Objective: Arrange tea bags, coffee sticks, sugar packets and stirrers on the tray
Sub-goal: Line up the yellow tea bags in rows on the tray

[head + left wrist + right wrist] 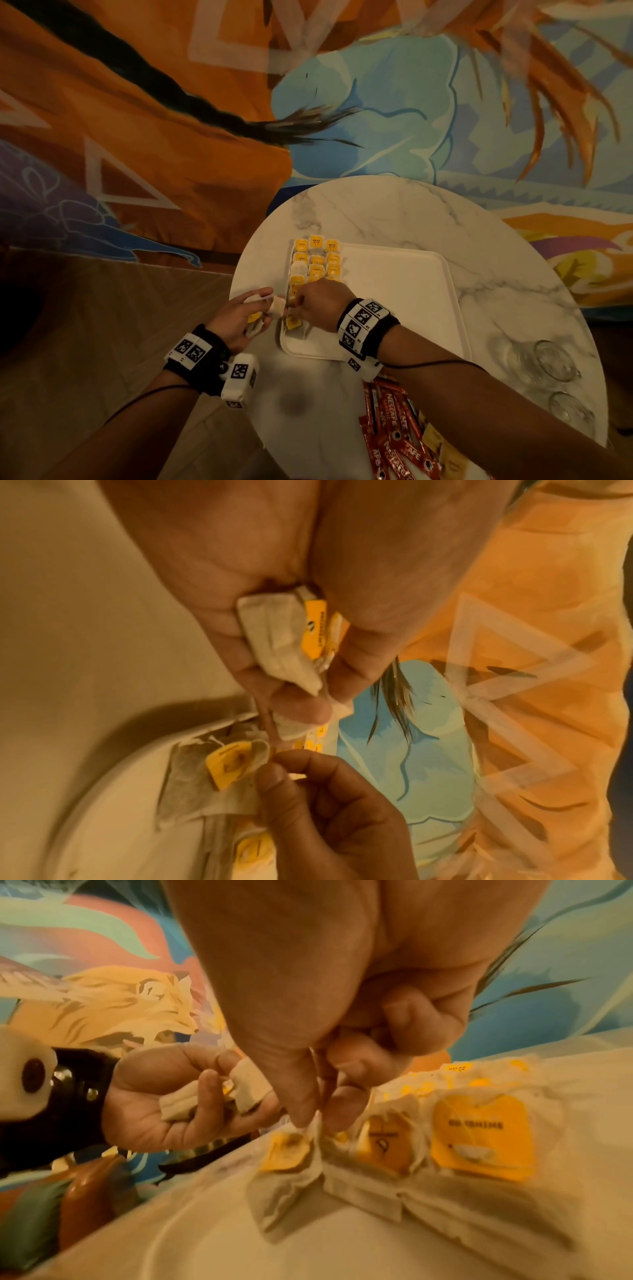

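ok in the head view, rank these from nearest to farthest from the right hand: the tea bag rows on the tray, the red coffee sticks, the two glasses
Measured from the right hand:
1. Tea bag rows, just beyond its fingers on the left part of the tray.
2. Red coffee sticks, piled on the table's near edge under the right forearm.
3. Glasses, at the table's right edge.

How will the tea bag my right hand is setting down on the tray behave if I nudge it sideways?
Probably floppy: the tea bag the right hand pinches is creased, soft paper, so it may crumple rather than slide. It looks light. Its yellow tag hangs on a thread, so it may drag or snag the neighbouring bags packed close on the tray.
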`<action>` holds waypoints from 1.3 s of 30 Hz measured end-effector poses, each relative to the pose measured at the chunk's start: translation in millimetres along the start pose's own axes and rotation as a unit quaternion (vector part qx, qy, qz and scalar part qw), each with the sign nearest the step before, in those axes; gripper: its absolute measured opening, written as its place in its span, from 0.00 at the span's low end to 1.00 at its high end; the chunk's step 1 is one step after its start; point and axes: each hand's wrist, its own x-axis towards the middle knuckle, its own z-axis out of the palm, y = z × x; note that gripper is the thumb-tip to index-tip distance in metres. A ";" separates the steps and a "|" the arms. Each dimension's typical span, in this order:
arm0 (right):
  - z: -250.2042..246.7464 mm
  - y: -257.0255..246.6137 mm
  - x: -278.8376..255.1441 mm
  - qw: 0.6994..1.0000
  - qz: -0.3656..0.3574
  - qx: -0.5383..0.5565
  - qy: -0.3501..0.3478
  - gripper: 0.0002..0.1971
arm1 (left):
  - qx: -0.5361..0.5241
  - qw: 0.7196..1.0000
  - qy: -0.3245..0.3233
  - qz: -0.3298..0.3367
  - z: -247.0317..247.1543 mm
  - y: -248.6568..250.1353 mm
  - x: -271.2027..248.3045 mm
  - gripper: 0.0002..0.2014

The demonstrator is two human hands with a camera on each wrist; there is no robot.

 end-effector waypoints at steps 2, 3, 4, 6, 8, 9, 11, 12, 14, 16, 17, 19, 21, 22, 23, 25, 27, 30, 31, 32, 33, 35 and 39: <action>-3.6 2.4 -3.2 0.998 -0.002 0.061 0.034 0.13 | 0.008 1.000 -0.010 0.005 2.0 0.0 -1.3 0.17; -4.7 3.1 -5.3 0.994 -0.014 0.102 0.048 0.15 | 0.015 1.000 -0.013 0.006 3.5 0.1 -1.8 0.17; -5.6 2.9 -7.6 0.988 -0.036 0.141 0.051 0.17 | 0.026 0.999 -0.018 0.007 5.2 0.1 -2.5 0.17; -5.7 1.7 -12.1 0.977 -0.091 0.187 0.039 0.24 | 0.053 0.998 -0.043 0.015 10.4 0.9 -5.8 0.18; -4.6 1.7 -14.4 0.975 -0.113 0.190 0.029 0.25 | 0.087 0.992 -0.080 0.036 16.5 0.1 -8.6 0.18; -4.3 2.6 -14.7 0.975 -0.109 0.190 0.031 0.22 | 0.099 0.990 -0.090 0.044 19.1 -0.1 -9.6 0.18; -4.1 4.8 -16.7 0.975 -0.092 0.195 0.045 0.11 | 0.099 0.990 -0.086 0.047 22.5 0.6 -10.4 0.22; -3.7 6.1 -18.9 0.975 -0.084 0.196 0.056 0.08 | 0.093 0.991 -0.085 0.045 22.8 0.9 -10.0 0.23; -4.1 7.5 -24.5 0.974 -0.072 0.195 0.084 0.06 | 0.087 0.992 -0.081 0.035 23.6 1.9 -10.2 0.24; -5.0 9.3 -29.8 0.971 -0.072 0.193 0.117 0.06 | 0.090 0.993 -0.071 0.026 25.3 2.2 -11.5 0.14; -5.3 10.7 -31.6 0.968 -0.074 0.199 0.131 0.06 | 0.093 0.993 -0.071 0.018 26.1 1.9 -12.3 0.12; -6.7 13.1 -34.7 0.961 -0.071 0.227 0.145 0.08 | 0.112 0.990 -0.090 0.007 25.6 0.4 -11.8 0.14; -7.7 14.5 -37.9 0.955 -0.065 0.253 0.139 0.10 | 0.147 0.983 -0.111 0.010 26.0 -1.1 -12.1 0.12; -8.1 14.6 -39.8 0.953 -0.068 0.263 0.133 0.11 | 0.163 0.979 -0.121 0.013 26.6 -2.3 -11.8 0.09; -8.7 14.4 -42.2 0.951 -0.074 0.272 0.128 0.11 | 0.173 0.977 -0.126 0.017 27.9 -3.4 -11.7 0.08; -11.9 13.0 -47.0 0.945 -0.076 0.296 0.119 0.11 | 0.180 0.975 -0.130 0.028 30.0 -4.4 -10.6 0.11; -16.7 11.1 -49.4 0.936 -0.063 0.325 0.122 0.08 | 0.185 0.973 -0.133 0.043 31.0 -3.7 -9.7 0.15; -19.3 11.5 -46.1 0.941 -0.052 0.307 0.132 0.06 | 0.187 0.975 -0.115 0.046 32.5 -1.5 -8.4 0.19; -19.3 13.2 -43.9 0.945 -0.046 0.295 0.130 0.07 | 0.180 0.977 -0.105 0.044 32.1 -0.9 -7.1 0.18; -19.5 15.5 -42.1 0.949 -0.037 0.287 0.125 0.08 | 0.170 0.980 -0.092 0.039 31.4 0.3 -6.1 0.17; -20.1 18.1 -40.3 0.952 -0.029 0.280 0.120 0.09 | 0.155 0.984 -0.081 0.032 29.9 1.3 -4.3 0.17; -23.2 22.3 -39.9 0.959 -0.024 0.256 0.116 0.10 | 0.118 0.991 -0.067 0.014 27.2 4.3 -3.6 0.21; -26.2 26.7 -41.3 0.982 -0.033 0.174 0.064 0.11 | 0.043 0.998 -0.049 -0.019 19.8 5.0 -4.3 0.18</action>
